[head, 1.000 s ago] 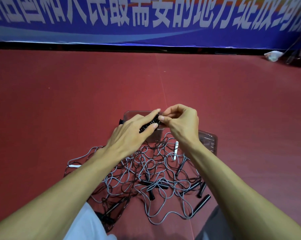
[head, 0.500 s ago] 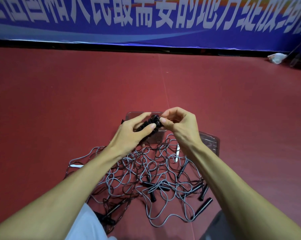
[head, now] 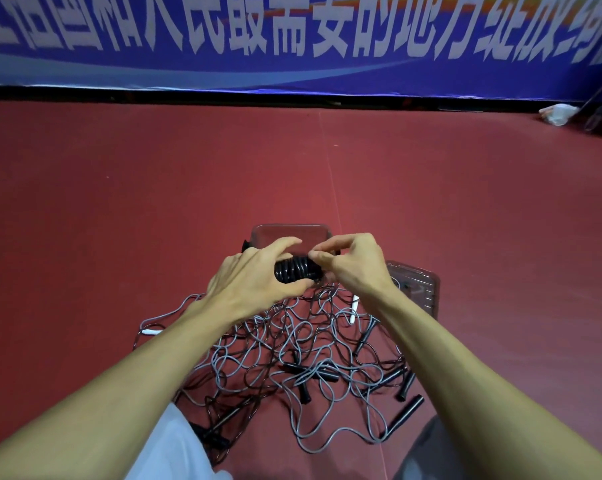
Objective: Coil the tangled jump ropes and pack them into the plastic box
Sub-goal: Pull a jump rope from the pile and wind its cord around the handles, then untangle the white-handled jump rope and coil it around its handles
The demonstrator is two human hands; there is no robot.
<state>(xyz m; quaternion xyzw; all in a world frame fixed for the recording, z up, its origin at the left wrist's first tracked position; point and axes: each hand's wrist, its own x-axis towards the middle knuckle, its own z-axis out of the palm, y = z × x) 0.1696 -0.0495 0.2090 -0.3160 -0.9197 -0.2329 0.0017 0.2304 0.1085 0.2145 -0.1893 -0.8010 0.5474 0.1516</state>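
Status: one rope in hand, none packed that you can see.

- Your left hand (head: 254, 282) grips a tight black coil (head: 297, 270), thumb under, fingers over. Your right hand (head: 355, 268) pinches the coil's right end, probably tucking the last turn; the fingertips hide the detail.
- The coil is held above the near edge of the clear plastic box (head: 289, 230), which sits on the red floor (head: 119, 220) just beyond your hands. The part of the box that shows holds no coil.
- A second clear piece (head: 417, 285), probably the lid, lies to the right of the box.
- Left to do: the tangle (head: 292, 344) of grey and dark ropes spreads on the floor near you, with several black handles (head: 405, 415) and a white one (head: 354, 308) loose in it.

Judgement: early stage. The first coil is nearly ready to drop in; the bulk remains unsorted.
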